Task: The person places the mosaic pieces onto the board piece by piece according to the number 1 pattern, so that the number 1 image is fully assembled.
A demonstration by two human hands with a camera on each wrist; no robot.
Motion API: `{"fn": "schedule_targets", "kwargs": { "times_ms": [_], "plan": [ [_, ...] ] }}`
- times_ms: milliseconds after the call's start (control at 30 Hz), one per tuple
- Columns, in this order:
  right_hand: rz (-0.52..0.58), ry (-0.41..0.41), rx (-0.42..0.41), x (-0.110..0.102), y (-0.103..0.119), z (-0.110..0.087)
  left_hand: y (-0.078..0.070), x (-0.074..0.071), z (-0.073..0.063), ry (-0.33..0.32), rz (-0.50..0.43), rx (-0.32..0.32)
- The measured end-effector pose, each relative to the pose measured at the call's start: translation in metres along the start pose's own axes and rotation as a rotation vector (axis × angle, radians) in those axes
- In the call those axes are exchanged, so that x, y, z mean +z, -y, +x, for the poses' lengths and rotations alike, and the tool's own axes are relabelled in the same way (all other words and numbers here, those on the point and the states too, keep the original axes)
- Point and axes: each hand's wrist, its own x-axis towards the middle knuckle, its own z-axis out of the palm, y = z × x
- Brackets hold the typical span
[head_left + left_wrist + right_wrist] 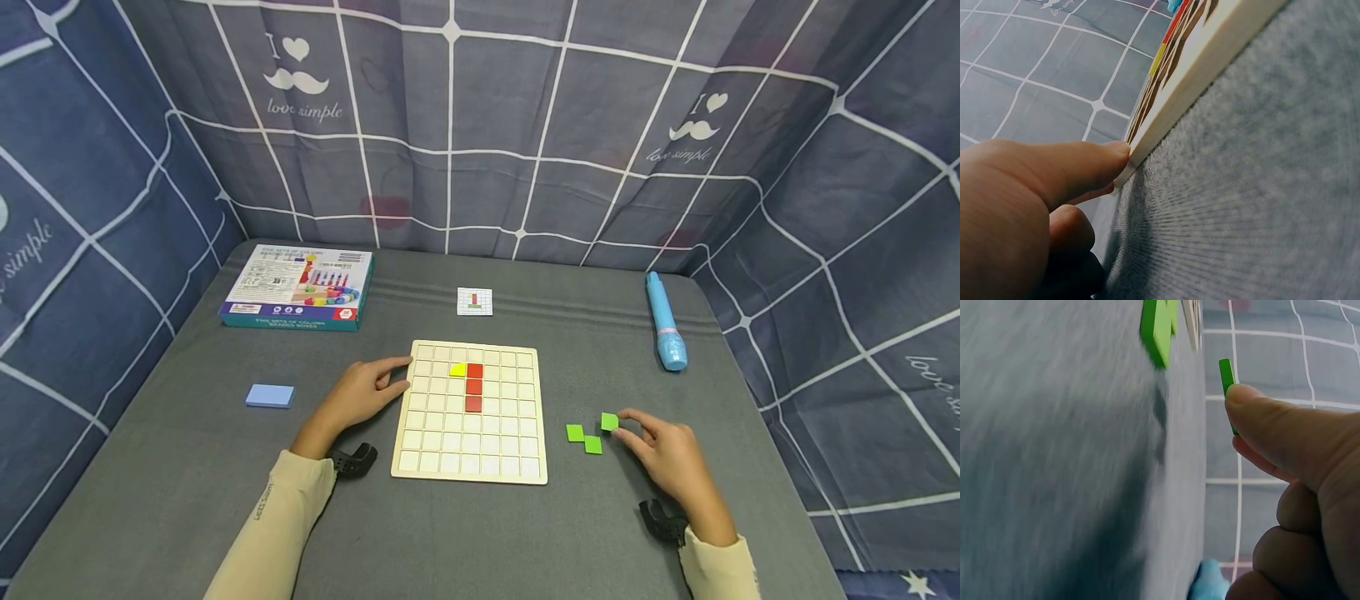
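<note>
A pale wooden grid board lies flat on the grey cloth in the middle of the head view. Three red squares form a column on it, with a yellow piece left of the top one. My left hand rests its thumb and index fingertips against the board's left edge; the left wrist view shows the thumb right at that edge. To the right of the board, my right hand pinches a green square tile, raised above the cloth. Two more green tiles lie beside it, corner to corner.
Behind the board lies a small pattern card with a gridded picture. A boxed game sits at the back left, and a blue flat block nearer on the left. At the far right is a light-blue microphone-shaped object. Patterned cloth walls surround the table.
</note>
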Motion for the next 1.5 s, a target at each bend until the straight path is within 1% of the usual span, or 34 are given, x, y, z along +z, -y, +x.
{"fn": "schedule_targets", "kwargs": {
  "times_ms": [167,333,433,600,733,833,1000,1200,1400,1500],
  "plan": [
    [0.061,0.055,-0.010,0.010,0.013,0.006,0.000,-0.001,0.001,0.007,-0.001,0.001],
    [0.099,0.105,0.011,0.020,0.025,0.006,-0.001,-0.001,0.002,0.013,0.009,-0.002],
    [0.114,0.109,-0.004,0.024,0.030,0.008,-0.001,-0.001,0.002,0.005,0.011,0.005],
    [0.134,0.089,-0.061,0.031,0.038,0.015,-0.001,0.002,-0.001,0.002,0.010,0.002],
    [0.163,0.108,-0.083,0.036,0.046,0.020,0.000,0.005,-0.005,0.020,0.011,-0.006],
    [0.184,0.122,-0.094,0.040,0.053,0.025,0.002,0.007,-0.006,0.014,0.003,0.002],
    [0.206,0.134,-0.103,0.046,0.065,0.034,0.000,0.005,-0.005,-0.001,-0.007,0.008],
    [0.248,0.168,-0.112,0.052,0.078,0.042,-0.001,0.002,-0.003,0.003,0.000,0.002],
    [0.265,0.150,-0.167,0.058,0.092,0.051,-0.002,0.001,-0.002,0.004,0.006,-0.003],
    [0.287,0.155,-0.196,0.063,0.100,0.055,-0.003,0.000,-0.002,0.008,0.004,-0.010]
  ]
}}
